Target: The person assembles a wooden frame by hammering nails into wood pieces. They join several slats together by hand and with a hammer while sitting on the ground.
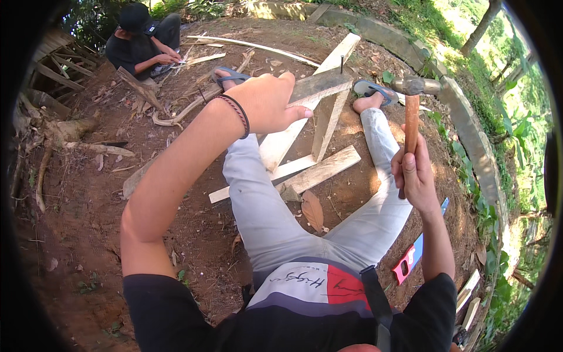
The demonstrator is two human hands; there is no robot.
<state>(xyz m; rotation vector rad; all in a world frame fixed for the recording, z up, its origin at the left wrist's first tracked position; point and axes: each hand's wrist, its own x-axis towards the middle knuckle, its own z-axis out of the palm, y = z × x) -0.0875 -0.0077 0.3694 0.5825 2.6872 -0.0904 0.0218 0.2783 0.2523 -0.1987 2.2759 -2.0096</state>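
Note:
My right hand (415, 176) is wrapped round the wooden handle of a hammer (412, 120), held upright with its metal head at the top. Left of it, a nail (342, 63) stands up from the right end of a short wooden board (319, 88). My left hand (267, 105) grips the other end of that board, thumb along its near side; the fingertips are hidden. The board rests across an upright wooden piece (329, 124) and a long pale plank (284, 141) that runs diagonally between my legs. The hammer head is apart from the nail.
A handsaw (404, 265) with a red handle lies by my right thigh. Loose planks (325, 169) lie between my knees. Another person (138, 44) crouches at the upper left, hands on a wood strip. A low concrete edge (469, 117) curves along the right.

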